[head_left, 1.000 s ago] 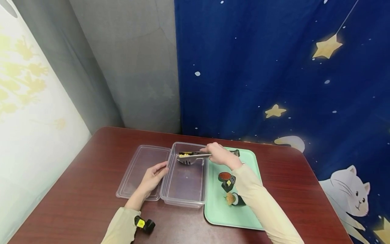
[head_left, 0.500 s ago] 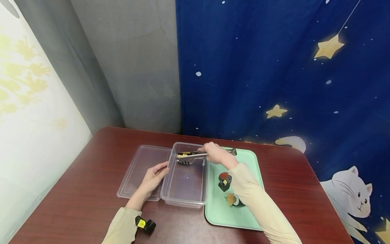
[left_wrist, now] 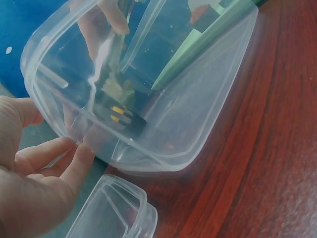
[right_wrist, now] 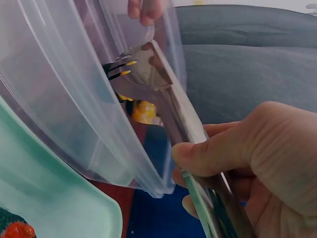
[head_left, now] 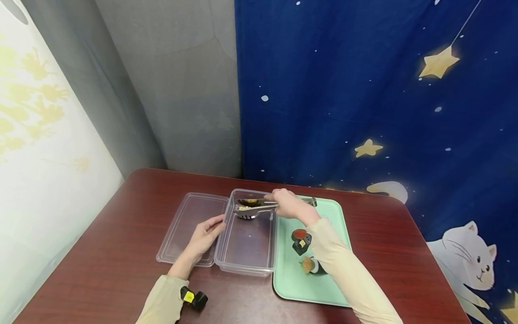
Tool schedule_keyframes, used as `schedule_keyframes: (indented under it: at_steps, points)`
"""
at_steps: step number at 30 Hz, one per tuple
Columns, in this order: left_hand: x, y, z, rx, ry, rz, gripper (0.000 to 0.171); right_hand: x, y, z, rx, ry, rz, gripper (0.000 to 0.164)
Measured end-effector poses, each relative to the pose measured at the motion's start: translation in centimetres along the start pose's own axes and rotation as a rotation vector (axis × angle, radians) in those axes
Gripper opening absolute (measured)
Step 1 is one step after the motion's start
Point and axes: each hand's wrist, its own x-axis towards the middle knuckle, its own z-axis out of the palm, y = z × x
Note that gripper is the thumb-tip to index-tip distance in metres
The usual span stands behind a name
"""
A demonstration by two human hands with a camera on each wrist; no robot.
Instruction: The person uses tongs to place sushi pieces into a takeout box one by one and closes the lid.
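Observation:
My right hand [head_left: 287, 204] grips a pair of metal tongs [right_wrist: 185, 116] over the far end of a clear plastic container [head_left: 247, 245]. Between the tongs' slotted heads, inside the container, sits a dark-wrapped piece of sushi topped with yellow corn [right_wrist: 145, 111]. Parts of it show yellow through the slots in the left wrist view. My left hand [head_left: 204, 236] touches the container's left side from outside with extended fingertips [left_wrist: 83, 154]. Right of the container, on a mint-green tray [head_left: 289, 288], lie a red-topped sushi piece [head_left: 299, 234] and one with a tan topping [head_left: 308, 265].
A clear lid [head_left: 184, 220] lies flat left of the container, partly under my left forearm. The tray adjoins the container's right side. My right forearm crosses above the tray and hides part of it. All stands on a dark red wooden table [head_left: 113, 252] before curtains.
The tongs' arms have spread slightly, and more of the dark sushi shows between them. My right hand shifted a little left, then slightly back. The left hand stays at the container's side.

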Motion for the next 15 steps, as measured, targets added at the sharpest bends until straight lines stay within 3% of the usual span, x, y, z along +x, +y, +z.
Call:
schedule_keyframes:
  at_steps: [15]
  points:
    - [0.0,-0.1,-0.1,0.027,0.005,0.009,0.037,-5.7,2.4,-1.2,0.061,0.334,-0.081,0.053]
